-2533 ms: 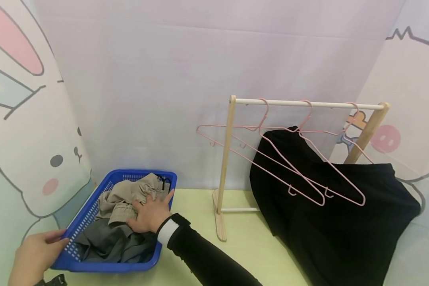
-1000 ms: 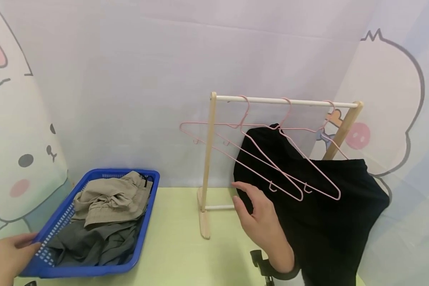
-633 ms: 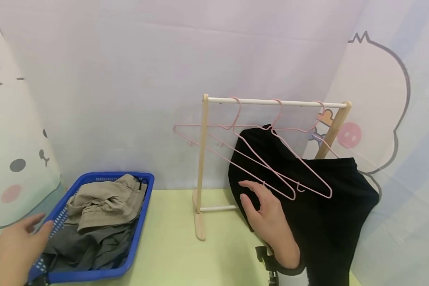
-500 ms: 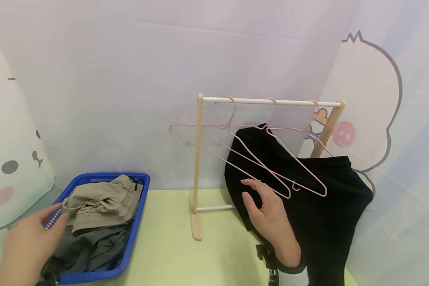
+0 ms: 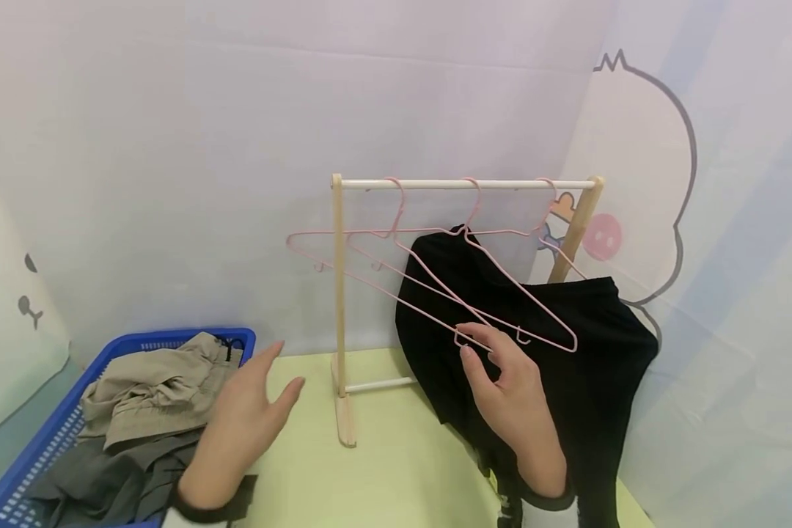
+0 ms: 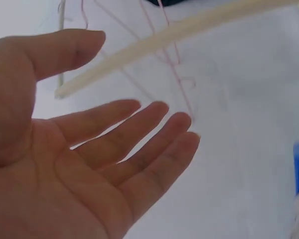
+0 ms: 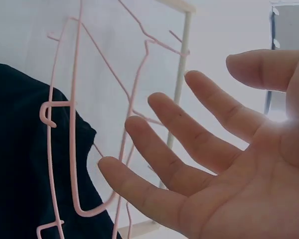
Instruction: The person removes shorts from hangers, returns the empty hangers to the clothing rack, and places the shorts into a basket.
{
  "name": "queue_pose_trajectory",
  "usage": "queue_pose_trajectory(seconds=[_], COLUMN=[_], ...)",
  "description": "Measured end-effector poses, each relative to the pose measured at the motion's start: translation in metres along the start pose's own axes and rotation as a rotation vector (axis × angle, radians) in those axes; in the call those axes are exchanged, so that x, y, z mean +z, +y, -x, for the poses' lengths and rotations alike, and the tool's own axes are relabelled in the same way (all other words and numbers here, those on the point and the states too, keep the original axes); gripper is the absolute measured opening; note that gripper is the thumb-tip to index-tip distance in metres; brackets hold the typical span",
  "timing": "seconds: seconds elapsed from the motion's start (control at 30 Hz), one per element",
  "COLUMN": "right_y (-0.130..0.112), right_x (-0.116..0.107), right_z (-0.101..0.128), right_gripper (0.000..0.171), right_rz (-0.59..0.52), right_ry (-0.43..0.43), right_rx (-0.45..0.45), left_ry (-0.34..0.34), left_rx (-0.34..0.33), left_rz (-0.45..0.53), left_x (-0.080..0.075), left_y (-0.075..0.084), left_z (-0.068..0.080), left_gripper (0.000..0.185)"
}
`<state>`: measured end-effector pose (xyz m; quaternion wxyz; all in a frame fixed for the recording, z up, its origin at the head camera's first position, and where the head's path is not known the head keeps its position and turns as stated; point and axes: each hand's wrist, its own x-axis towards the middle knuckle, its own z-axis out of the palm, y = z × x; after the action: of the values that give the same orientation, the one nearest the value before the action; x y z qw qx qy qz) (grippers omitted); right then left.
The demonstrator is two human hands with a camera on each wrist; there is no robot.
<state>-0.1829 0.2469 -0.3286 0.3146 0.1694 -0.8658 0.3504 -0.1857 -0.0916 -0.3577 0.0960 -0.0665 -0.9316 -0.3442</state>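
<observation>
My left hand is held out between the blue basket and the rack, palm bare and fingers spread in the left wrist view. My right hand hovers in front of the lower corner of the nearest pink hanger, its fingers loosely bent with nothing in them. A second pink hanger hangs behind the first. Further right, a third pink hanger carries black pants that droop toward the table. In the right wrist view, the hangers stand just beyond the fingertips.
The wooden rack with its white rod stands on a pale green table. At left the blue basket holds beige pants and a dark grey garment. A white cloth backdrop closes off the back.
My right hand left the beige pants and moved across to the hangers. My left hand let go of the basket's rim and moved right. The head view has turned right.
</observation>
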Motion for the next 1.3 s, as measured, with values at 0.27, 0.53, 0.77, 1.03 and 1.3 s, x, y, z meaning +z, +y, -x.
queue_pose_trajectory(seconds=[0.27, 0.53, 0.77, 1.03, 1.3], right_y=[0.002, 0.006, 0.012, 0.016, 0.026], right_x=[-0.018, -0.025, -0.033, -0.039, -0.047], right_z=[0.004, 0.004, 0.006, 0.008, 0.009], right_gripper=[0.029, 0.027, 0.026, 0.025, 0.025], right_rz=[-0.035, -0.068, -0.090, -0.080, -0.032], right_ry=[0.055, 0.080, 0.097, 0.109, 0.113], right_rx=[0.002, 0.031, 0.058, 0.072, 0.145], left_ry=[0.047, 0.202, 0.276, 0.307, 0.285], left_rx=[0.041, 0.058, 0.086, 0.089, 0.047], left_rz=[0.178, 0.247, 0.246, 0.226, 0.224], left_x=[0.055, 0.091, 0.110, 0.117, 0.116], left_y=[0.009, 0.011, 0.016, 0.020, 0.021], left_z=[-0.058, -0.095, -0.114, -0.118, -0.115], left_gripper=[0.089, 0.084, 0.064, 0.044, 0.033])
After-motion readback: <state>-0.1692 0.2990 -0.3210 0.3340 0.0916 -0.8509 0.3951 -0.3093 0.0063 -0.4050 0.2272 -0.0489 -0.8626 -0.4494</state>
